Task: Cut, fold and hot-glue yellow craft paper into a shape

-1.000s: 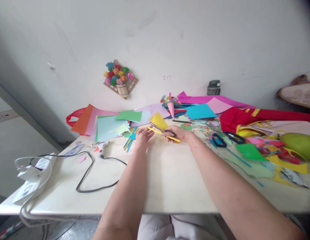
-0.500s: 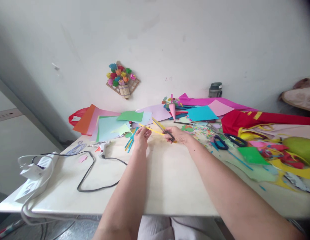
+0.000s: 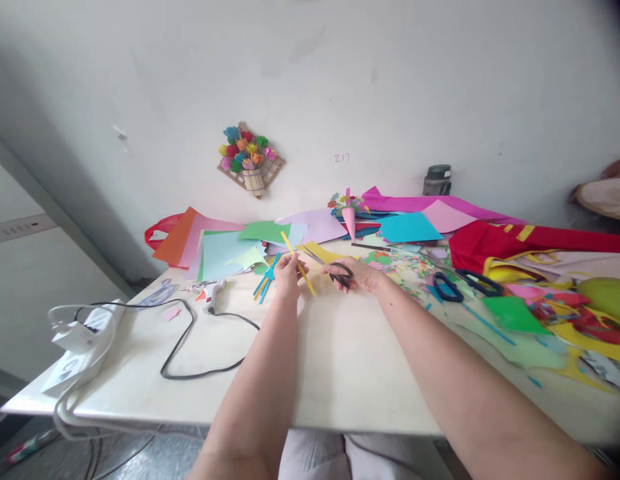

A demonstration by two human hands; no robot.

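Observation:
My left hand [image 3: 291, 272] pinches a thin yellow paper strip [image 3: 306, 280], which slants from upper left to lower right. In my right hand [image 3: 357, 272] is a pair of scissors [image 3: 341, 273] with dark handles; the blades point left, apart from the strip. Behind the blades lies a yellow paper sheet [image 3: 326, 251]. Several blue and yellow paper strips [image 3: 266, 280] rest on the table just left of my left hand.
A hot glue gun [image 3: 210, 295] and its black cable lie left, near a white power strip [image 3: 85, 347]. Coloured paper sheets [image 3: 225, 250] line the back. A second pair of scissors [image 3: 447, 287], paper scraps [image 3: 510, 343] and a green rounded object [image 3: 603, 297] are on the right.
The yellow strip has come away from the scissors and turned to a steeper slant in my left hand. The scissors' blades have swung to point left, and the view has shifted slightly.

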